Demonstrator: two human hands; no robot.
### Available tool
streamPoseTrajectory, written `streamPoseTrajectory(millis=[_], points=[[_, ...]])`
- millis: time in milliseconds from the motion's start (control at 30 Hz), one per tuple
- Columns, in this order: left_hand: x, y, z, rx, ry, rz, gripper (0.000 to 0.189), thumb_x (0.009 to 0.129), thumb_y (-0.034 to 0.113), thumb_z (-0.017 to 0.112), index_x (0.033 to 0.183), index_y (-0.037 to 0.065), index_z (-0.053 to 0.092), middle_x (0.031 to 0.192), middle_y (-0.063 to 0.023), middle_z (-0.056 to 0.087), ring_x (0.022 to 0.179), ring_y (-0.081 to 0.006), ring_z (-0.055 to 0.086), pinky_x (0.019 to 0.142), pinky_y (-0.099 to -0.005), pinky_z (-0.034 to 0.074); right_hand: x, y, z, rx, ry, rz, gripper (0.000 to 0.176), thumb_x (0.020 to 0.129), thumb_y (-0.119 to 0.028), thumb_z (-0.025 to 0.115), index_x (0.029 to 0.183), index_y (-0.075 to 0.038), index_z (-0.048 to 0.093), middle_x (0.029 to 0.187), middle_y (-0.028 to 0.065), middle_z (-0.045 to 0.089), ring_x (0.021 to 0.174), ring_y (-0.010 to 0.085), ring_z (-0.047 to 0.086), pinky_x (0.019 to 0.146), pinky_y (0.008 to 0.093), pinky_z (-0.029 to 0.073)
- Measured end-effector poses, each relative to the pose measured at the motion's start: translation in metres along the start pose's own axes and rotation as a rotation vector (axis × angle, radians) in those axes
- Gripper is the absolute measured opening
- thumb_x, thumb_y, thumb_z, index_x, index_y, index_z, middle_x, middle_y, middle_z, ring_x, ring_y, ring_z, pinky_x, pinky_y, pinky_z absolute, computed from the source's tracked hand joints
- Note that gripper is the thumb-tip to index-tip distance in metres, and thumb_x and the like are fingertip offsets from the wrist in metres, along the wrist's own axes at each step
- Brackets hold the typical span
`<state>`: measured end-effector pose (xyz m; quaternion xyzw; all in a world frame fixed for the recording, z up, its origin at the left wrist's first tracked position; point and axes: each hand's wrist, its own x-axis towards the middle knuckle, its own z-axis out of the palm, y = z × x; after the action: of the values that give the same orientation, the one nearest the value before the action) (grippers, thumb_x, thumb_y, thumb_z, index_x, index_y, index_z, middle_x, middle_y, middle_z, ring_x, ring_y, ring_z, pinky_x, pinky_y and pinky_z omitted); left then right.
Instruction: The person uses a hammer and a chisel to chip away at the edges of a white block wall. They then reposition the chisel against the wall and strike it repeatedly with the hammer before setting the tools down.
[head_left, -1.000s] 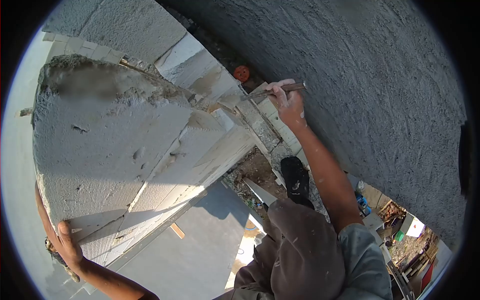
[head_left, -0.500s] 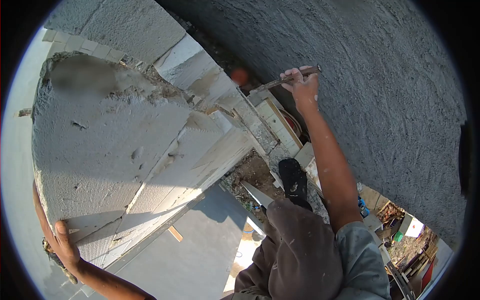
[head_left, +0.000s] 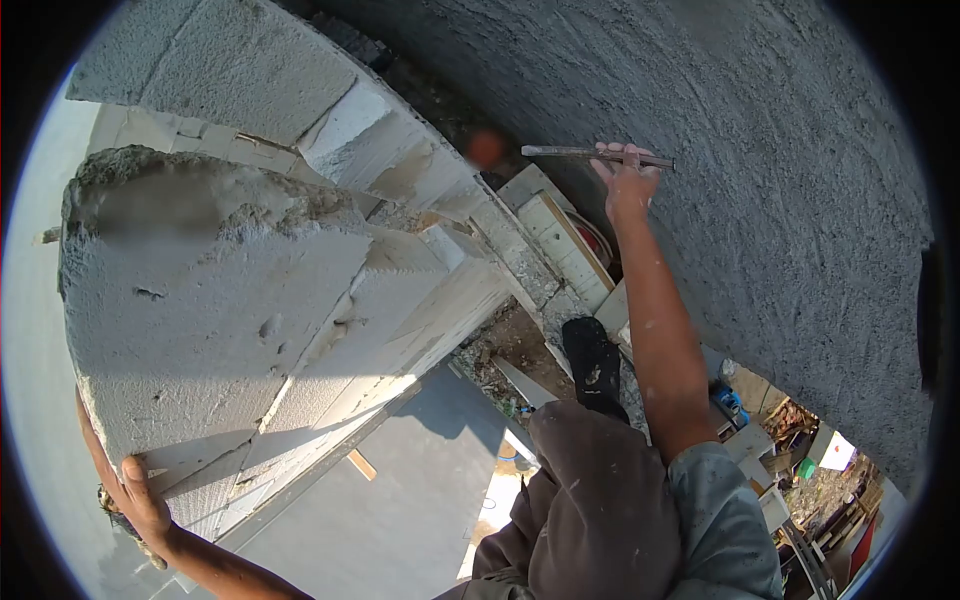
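Observation:
My left hand (head_left: pixel 140 497) rests on the edge of a pale block wall (head_left: pixel 210 330) at the lower left, its thumb on the near face and the other fingers round the far side. At the upper right, my right hand (head_left: pixel 630 180) is closed round a long, thin metal bar (head_left: pixel 570 152). The bar lies nearly level, its flat end pointing left over the gap beside the wall. Rough grey plaster (head_left: pixel 760 200) is behind this hand. The wall's top edge is broken and jagged.
My black shoe (head_left: pixel 592 360) stands on a narrow ledge (head_left: pixel 540 285). A grey surface (head_left: pixel 390 490) lies far below at the bottom. Boards and debris (head_left: pixel 825 500) are at the lower right. Another block wall section (head_left: pixel 230 60) runs across the upper left.
My right hand has moved slightly right and down, and the bar has swung from sloping to nearly level, its left end raised. The view has shifted a little; my left hand remains on the wall.

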<state>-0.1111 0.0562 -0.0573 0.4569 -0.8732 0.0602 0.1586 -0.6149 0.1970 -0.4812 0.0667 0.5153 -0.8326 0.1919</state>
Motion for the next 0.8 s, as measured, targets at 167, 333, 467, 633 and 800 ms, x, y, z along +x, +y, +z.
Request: streamPoseTrajectory(millis=[167, 333, 467, 633, 800], points=[[0.004, 0.003, -0.001, 0.015, -0.009, 0.035, 0.106, 0.079, 0.083, 0.036, 0.150, 0.003, 0.032, 0.151, -0.0217, 0.035, 0.139, -0.0382, 0.034, 0.112, -0.0541, 0.026, 0.000, 0.037, -0.013, -0.121, -0.012, 0.208, 0.010, 0.102, -0.009, 0.043, 0.109, -0.003, 0.039, 0.097, 0.0164, 0.059, 0.092, 0.0315, 0.067, 0.083, 0.0517, 0.059], [0.003, 0.008, 0.001, -0.027, -0.016, 0.015, 0.107, 0.079, 0.083, 0.037, 0.149, 0.003, 0.032, 0.151, -0.0214, 0.035, 0.140, -0.0374, 0.034, 0.113, -0.0534, 0.026, 0.010, 0.022, -0.030, 0.082, 0.062, -0.005, 0.011, 0.102, -0.009, 0.044, 0.109, -0.002, 0.040, 0.099, 0.0167, 0.058, 0.095, 0.0323, 0.066, 0.083, 0.0522, 0.059], [0.004, 0.007, -0.001, -0.004, -0.020, 0.037, 0.107, 0.080, 0.082, 0.038, 0.149, 0.001, 0.032, 0.152, -0.0218, 0.035, 0.140, -0.0370, 0.033, 0.113, -0.0531, 0.025, -0.015, 0.076, -0.027, -0.097, -0.062, 0.349, 0.010, 0.102, -0.010, 0.044, 0.108, -0.002, 0.040, 0.099, 0.0171, 0.058, 0.095, 0.0322, 0.066, 0.082, 0.0526, 0.060], [0.000, 0.001, -0.002, -0.024, 0.000, 0.008, 0.106, 0.081, 0.081, 0.038, 0.149, 0.000, 0.032, 0.151, -0.0232, 0.035, 0.140, -0.0376, 0.032, 0.114, -0.0522, 0.024, -0.017, 0.073, -0.037, -0.116, -0.086, 0.333, 0.013, 0.102, -0.011, 0.044, 0.110, -0.002, 0.040, 0.099, 0.0164, 0.057, 0.094, 0.0331, 0.066, 0.082, 0.0539, 0.060], [-0.006, -0.017, -0.005, -0.007, 0.024, -0.032, 0.107, 0.080, 0.082, 0.038, 0.149, 0.001, 0.033, 0.151, -0.0224, 0.035, 0.140, -0.0381, 0.032, 0.113, -0.0526, 0.024, 0.021, 0.053, -0.037, -0.031, 0.131, 0.238, 0.017, 0.101, -0.012, 0.043, 0.113, -0.001, 0.038, 0.104, 0.0179, 0.055, 0.096, 0.0364, 0.065, 0.085, 0.0530, 0.059]])
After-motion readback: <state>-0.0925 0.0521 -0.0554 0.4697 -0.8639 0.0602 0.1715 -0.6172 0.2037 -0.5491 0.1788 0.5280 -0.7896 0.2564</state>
